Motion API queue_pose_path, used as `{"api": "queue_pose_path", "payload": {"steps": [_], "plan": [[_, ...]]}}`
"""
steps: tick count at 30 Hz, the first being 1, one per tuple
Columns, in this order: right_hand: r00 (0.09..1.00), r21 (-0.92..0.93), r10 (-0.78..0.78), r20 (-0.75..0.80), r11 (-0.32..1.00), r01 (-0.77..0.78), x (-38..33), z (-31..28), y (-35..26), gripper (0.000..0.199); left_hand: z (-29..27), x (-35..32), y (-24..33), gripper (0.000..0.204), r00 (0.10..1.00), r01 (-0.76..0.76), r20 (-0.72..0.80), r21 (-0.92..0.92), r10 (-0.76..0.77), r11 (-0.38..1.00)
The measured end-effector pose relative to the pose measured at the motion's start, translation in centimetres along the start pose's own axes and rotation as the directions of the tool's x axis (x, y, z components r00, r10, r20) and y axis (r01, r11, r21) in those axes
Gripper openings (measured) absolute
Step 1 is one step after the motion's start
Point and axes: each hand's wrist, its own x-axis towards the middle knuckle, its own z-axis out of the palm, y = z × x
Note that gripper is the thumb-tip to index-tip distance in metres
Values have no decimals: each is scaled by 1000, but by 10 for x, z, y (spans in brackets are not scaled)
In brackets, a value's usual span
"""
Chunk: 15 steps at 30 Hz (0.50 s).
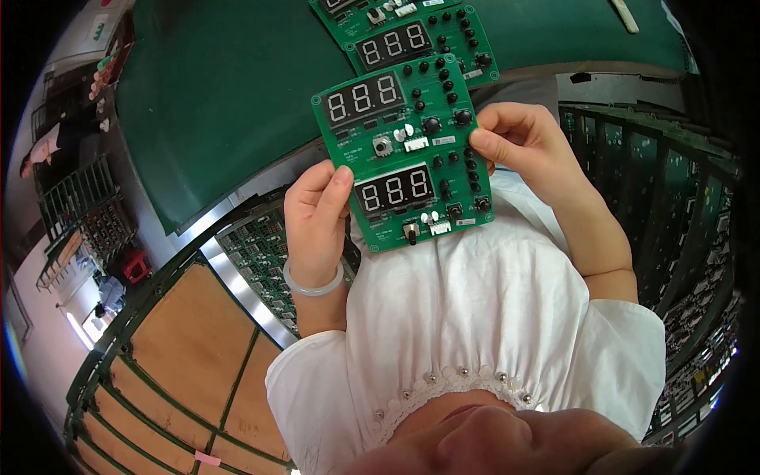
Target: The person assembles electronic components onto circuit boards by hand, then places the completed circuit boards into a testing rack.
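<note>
- Holding the circuit board (396,162) by its opposite long edges, left hand (315,218) and right hand (518,142) each pinching about midway, probably for balance and to spare the components.
- Board sits mostly outside the near edge of the worktop (206,119); further boards (392,45) lie at that edge.
- Long axis runs near-to-far, far end leaning left; displays (364,99) face up, upright to the holder.

Farthest circuit board (380,20) cut off by the upper edge, its lower part seemingly overlapped.
</note>
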Motion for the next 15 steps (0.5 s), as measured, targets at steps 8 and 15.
{"api": "queue_pose_path", "payload": {"steps": [8,15], "plan": [[1000,88,5,30,996,-7,0,-1,1,18,0,2,-1,31,991,-90,94,-63,96,994],[998,134,15,56,991,-22,0,1,0,19,0,1,1,32,987,-78,130,-98,90,992]]}}
